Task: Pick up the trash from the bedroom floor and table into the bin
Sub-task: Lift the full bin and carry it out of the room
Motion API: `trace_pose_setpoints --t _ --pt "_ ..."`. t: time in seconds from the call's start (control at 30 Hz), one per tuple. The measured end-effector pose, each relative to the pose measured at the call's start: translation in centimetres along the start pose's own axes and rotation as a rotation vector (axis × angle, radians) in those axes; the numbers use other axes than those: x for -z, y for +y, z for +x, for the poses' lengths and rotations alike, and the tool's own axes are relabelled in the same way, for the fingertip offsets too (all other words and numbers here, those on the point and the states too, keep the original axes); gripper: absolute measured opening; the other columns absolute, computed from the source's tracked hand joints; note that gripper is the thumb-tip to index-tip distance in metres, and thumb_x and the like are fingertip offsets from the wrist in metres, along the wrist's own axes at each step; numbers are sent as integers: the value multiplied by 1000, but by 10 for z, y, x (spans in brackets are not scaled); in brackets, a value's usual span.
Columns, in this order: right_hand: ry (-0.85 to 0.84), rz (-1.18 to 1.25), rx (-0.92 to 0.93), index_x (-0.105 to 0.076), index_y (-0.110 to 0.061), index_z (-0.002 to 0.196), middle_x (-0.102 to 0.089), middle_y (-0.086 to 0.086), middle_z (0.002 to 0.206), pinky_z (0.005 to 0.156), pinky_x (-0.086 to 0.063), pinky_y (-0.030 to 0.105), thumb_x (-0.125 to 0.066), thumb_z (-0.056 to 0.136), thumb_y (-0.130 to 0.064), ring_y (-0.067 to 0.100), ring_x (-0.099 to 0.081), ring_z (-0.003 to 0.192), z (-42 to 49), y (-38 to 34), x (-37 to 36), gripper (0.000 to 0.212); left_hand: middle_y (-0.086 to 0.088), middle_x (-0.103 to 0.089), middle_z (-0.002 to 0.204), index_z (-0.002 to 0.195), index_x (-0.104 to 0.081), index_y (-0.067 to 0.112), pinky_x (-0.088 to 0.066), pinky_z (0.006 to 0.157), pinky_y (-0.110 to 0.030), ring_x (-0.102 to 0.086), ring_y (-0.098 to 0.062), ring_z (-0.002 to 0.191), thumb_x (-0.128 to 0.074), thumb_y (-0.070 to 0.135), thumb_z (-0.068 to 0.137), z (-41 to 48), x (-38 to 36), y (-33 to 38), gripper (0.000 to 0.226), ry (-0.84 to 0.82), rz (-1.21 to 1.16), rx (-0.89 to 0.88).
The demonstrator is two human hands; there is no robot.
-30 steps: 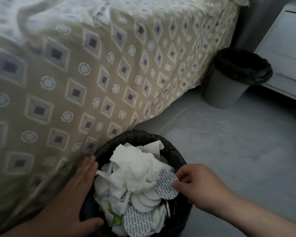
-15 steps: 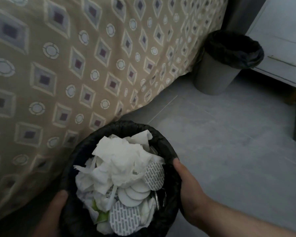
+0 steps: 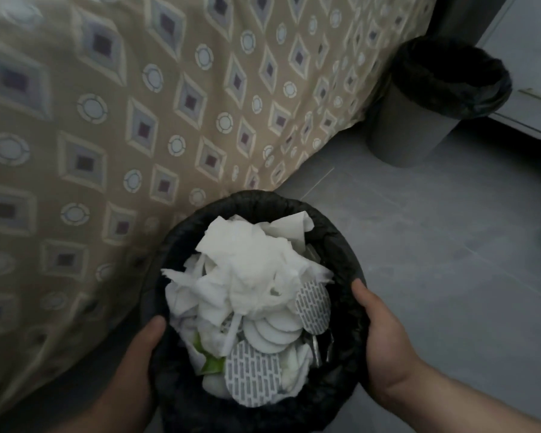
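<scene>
A second earlier the right hand [image 3: 384,345] had pinched a round pad [image 3: 313,307] over the bin [image 3: 341,245]. Now it and the left hand [image 3: 132,364] clasped the bin's sides at lower centre, thumbs hooked over the rim. Heaped tissue [image 3: 253,276] suggested collecting was nearly finished.

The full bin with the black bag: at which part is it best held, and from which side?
Grip the full bin at its rim from two opposite sides, as the left hand and right hand do. It is round, shows no handle, and the tissue is heaped to the rim, so side grips keep it level.
</scene>
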State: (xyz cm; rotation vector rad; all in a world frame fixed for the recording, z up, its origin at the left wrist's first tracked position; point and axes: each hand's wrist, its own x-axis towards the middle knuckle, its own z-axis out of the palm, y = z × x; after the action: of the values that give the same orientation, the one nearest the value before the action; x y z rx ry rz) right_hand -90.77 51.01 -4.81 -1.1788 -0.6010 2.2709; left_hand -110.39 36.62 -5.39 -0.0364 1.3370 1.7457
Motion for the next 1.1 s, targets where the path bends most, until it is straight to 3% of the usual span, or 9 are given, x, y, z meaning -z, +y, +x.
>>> trace_pose_setpoints --t 0.1,0.17,0.27,0.37,0.53,0.63,0.77,0.93,1.1 --pt "50 -16 43 -74 -14 104 -71 12 112 94 -53 40 -44 81 -40 24 -68 105 -29 -39 -12 46 6 -76 82 65 -78 29 -55 52 -17 -71 -6 72 -70 40 65 -20 -56 22 13 -88 65 87" --pt "112 -37 66 -74 -9 103 -71 16 110 96 -51 43 -48 77 -38 28 -68 103 -55 -71 -26 47 -6 -75 94 79 -80 22 -58 59 -25 -72 -16 82 -77 46 47 -38 -74 52 40 -147 75 141" --pt "192 -15 49 -72 -1 106 -70 20 110 99 -46 45 -50 80 -34 32 -67 103 -105 -124 -48 47 -14 -74 80 69 -78 13 -58 54 -27 -72 -21 68 -55 39 74 -75 -122 102 35 -101 148 196" --pt "214 -8 39 -70 -2 108 -71 19 108 92 -47 43 -40 92 -32 31 -68 101 -167 -189 -80 45 -10 -70 60 53 -74 11 -54 53 -29 -67 -19 50 -33 26 94 -120 -184 162 60 -89 194 272" --pt "220 1 75 -72 -4 104 -72 16 107 89 -48 42 -38 95 -32 29 -68 101 -274 -308 -130 45 -9 -63 47 47 -69 7 -47 40 -21 -60 -18 37 -33 27 94 -210 -298 269 63 -74 201 312" --pt "224 16 114 -74 -5 98 -73 16 105 86 -48 41 -38 95 -31 28 -70 94 -335 -380 -150 44 -10 -65 50 73 -64 2 -46 55 -34 -61 -20 39 -34 26 94 -265 -365 322 44 -115 213 329" --pt "258 17 169 -70 -6 107 -72 15 109 93 -47 43 -39 95 -33 28 -69 98 -420 -459 -164 43 -13 -71 63 80 -65 4 -48 64 -35 -67 -23 51 -37 24 94 -337 -439 372 38 -165 302 291" --pt "267 16 284 -66 -9 117 -71 10 114 104 -42 45 -37 97 -35 26 -66 108 -523 -518 -177 43 -13 -73 72 91 -67 5 -47 68 -37 -68 -29 66 -40 27 93 -415 -509 423 35 -214 326 278" --pt "329 80 408 -64 -11 120 -71 8 115 105 -42 45 -38 97 -33 25 -64 111 -602 -543 -184 40 -11 -70 60 81 -66 4 -44 63 -35 -66 -22 48 -40 25 93 -473 -556 455 35 -381 381 233"
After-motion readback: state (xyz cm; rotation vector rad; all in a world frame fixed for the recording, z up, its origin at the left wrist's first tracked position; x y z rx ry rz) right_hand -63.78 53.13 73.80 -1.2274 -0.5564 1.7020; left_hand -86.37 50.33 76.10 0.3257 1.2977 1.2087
